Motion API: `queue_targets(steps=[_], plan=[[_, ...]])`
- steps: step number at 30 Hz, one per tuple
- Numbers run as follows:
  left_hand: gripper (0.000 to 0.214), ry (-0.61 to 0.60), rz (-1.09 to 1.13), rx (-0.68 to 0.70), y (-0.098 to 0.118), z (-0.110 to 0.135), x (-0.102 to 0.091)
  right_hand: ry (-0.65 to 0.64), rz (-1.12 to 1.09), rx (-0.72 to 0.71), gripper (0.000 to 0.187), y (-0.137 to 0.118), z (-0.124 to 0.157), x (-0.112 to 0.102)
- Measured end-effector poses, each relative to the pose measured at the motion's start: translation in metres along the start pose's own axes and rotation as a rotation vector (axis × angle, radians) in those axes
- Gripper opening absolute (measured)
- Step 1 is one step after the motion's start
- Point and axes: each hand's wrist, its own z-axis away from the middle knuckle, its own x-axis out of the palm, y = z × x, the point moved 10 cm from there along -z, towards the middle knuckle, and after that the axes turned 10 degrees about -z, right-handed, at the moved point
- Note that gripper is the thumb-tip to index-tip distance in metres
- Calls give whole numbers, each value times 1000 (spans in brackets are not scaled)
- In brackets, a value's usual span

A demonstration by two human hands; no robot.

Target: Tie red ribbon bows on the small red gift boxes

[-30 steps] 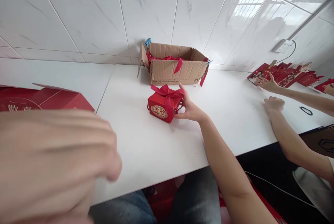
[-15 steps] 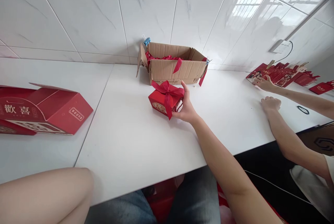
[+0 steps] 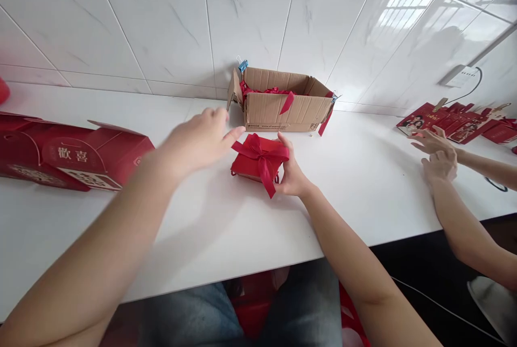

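Observation:
My right hand (image 3: 294,174) grips the right side of a small red gift box (image 3: 247,165) on the white table. A wide red ribbon bow (image 3: 262,155) is tied over its top, one tail hanging down the front. Just left of the box and above the table, my left hand (image 3: 202,139) is a little blurred. Its thumb points at the bow, apart from the curled fingers, and I see nothing in it. The left hand and the box look close but apart.
Behind the gift box stands a cardboard box (image 3: 283,112) of red ribbons, with clips on its rim. Larger red printed boxes (image 3: 97,150) lie at left. At right a co-worker's hands (image 3: 440,161) are near red bags (image 3: 452,120). A socket block (image 3: 460,76) is on the tiled wall.
My left hand has come in from the lower left to beside the gift box. The box has turned slightly in my right hand. The co-worker's hands have come together.

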Motion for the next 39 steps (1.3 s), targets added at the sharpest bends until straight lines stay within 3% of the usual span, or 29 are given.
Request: queue_targets(steps=[2, 3, 5, 9, 12, 14, 16, 21, 24, 26, 28, 31, 34, 37, 39], plan=[[40, 27, -31, -88, -6, -2, 29, -17, -24, -21, 117, -3, -1, 3], [40, 21, 37, -89, -7, 1, 45, -27, -41, -42, 115, -6, -1, 4], [32, 127, 201, -98, -11, 10, 61, -44, -65, -84, 111, -12, -1, 6], [17, 446, 349, -29, -14, 37, 48, -46, -69, -52, 109, -10, 1, 6], [17, 493, 304, 86, -2, 46, 42, -48, -95, 8, 105, -1, 2, 6], [21, 401, 308, 131, 5, 45, 51, -47, -109, 18, 97, 1, 2, 6], [25, 256, 405, 82, 5, 42, 66, -42, -114, 34, 86, 4, 1, 6], [39, -192, 1109, -192, 7, 44, 122, -29, -154, 86, 77, 12, 1, 7], [38, -395, 1365, -211, 27, 50, 148, -43, -212, 136, 81, 20, 3, 9], [36, -486, 1291, -120, 42, 56, 159, -61, -230, 163, 86, 25, 5, 10], [31, -514, 1077, 42, 56, 62, 163, -72, -239, 167, 88, 26, 6, 11], [25, -396, 690, 375, 79, 73, 152, -72, -243, 149, 91, 24, 7, 13], [22, -290, 426, 656, 101, 88, 144, -77, -274, 159, 106, 23, 6, 17], [19, -285, 390, 678, 101, 88, 148, -86, -321, 237, 120, 32, 6, 10], [17, -301, 416, 632, 97, 84, 151, -44, -294, 358, 128, 51, 12, -15]])
